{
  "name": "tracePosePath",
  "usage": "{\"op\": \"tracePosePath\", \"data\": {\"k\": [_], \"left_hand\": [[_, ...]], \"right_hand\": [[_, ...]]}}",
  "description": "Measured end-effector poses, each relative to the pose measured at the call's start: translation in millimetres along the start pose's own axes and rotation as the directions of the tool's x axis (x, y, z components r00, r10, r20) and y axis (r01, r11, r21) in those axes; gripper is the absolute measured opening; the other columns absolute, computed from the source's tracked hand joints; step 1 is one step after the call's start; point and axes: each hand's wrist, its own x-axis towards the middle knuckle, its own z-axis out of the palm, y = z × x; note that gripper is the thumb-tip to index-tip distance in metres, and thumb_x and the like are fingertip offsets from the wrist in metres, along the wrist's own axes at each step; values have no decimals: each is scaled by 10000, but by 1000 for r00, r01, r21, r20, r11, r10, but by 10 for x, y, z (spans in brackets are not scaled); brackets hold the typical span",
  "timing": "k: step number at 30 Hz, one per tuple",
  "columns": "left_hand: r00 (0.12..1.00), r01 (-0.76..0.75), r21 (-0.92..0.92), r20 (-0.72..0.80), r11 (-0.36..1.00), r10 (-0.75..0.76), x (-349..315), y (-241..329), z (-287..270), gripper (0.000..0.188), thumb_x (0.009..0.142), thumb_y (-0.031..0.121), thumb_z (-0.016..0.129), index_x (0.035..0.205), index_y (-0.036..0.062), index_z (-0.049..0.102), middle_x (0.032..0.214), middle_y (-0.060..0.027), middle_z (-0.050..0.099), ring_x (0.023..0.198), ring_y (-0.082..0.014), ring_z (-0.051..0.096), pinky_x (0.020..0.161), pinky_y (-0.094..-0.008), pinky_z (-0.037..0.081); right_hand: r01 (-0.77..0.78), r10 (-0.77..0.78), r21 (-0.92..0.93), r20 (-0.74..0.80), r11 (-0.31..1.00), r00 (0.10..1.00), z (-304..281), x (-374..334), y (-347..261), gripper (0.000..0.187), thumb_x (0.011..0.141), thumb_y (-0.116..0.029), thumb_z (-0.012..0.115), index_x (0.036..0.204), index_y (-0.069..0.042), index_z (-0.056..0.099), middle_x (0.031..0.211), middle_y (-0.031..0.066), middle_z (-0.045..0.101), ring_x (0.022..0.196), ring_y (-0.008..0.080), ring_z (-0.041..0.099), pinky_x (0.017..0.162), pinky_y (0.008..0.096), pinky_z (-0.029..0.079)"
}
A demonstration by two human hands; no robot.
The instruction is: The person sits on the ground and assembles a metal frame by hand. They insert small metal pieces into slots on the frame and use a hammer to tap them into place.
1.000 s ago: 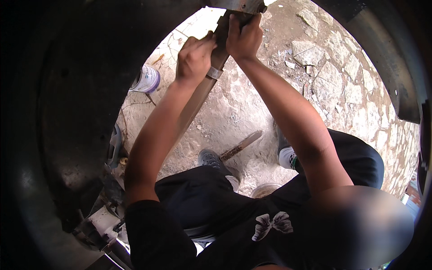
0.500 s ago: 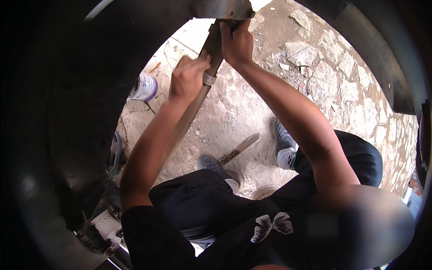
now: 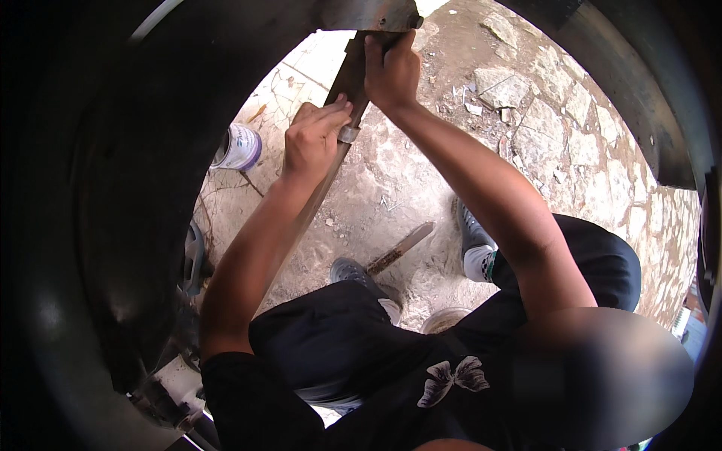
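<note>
A long, dark leaf spring (image 3: 348,84) of layered metal slants from the upper middle down behind my left forearm, with a pale metal band (image 3: 347,134) around it. My left hand (image 3: 310,144) lies against its left side just above the band, fingers stretched across the metal; its thumb is hidden. Higher up, my right hand (image 3: 393,74) is closed around the upper end, thumb and fingers reaching up under a dark curved metal part (image 3: 368,15). Where these fingertips meet the metal is partly hidden.
Dark vehicle bodywork (image 3: 113,188) curves around the left and top. A white and purple can (image 3: 242,147) stands at the left. A rusty flat metal strip (image 3: 398,249) lies on the ground near my shoes. Stone paving (image 3: 541,143) and small debris spread to the right.
My left hand's fingers, blurred before, are now still and straighter against the leaf spring. My right hand keeps its hold almost unchanged.
</note>
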Motion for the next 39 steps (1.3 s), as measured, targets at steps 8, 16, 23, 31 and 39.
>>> {"op": "tracePosePath", "data": {"k": [8,16,23,31,39], "left_hand": [[992,100,62,-83,993,-95,291,51,220,211,872,29,718,1056,79,809,1009,-118,783,866,-298,686,792,-379,562],[966,250,136,-98,959,-238,148,193,190,149,936,84,664,964,22,797,1035,-134,784,864,-312,678,827,-375,547],[961,243,163,-171,956,-215,-78,341,304,164,921,52,659,996,25,801,1012,-126,792,870,-289,687,830,-378,533],[903,400,135,-227,907,-364,126,357,375,189,901,48,687,1048,16,801,1063,-113,788,842,-294,661,806,-384,537],[949,263,231,-237,937,-208,186,348,352,149,898,40,671,974,15,796,1018,-109,788,839,-308,645,843,-388,526]], "right_hand": [[13,-11,-33,62,999,998,-23,25,68,429,975,-254,611,1132,105,436,752,227,686,778,454,669,925,527,411],[2,-2,61,-5,998,1000,22,-19,2,422,965,-250,621,1119,106,456,750,222,681,782,450,665,926,517,403],[15,-15,26,16,1000,1000,16,10,54,424,961,-250,622,1142,97,459,845,258,684,843,452,656,923,521,397],[-18,18,5,24,1000,1000,45,3,50,406,961,-258,620,1121,82,464,856,253,686,857,441,660,934,527,392],[19,-20,-2,-38,1000,999,54,2,37,406,989,-282,622,1098,68,448,808,249,701,805,477,661,889,552,419]]}}
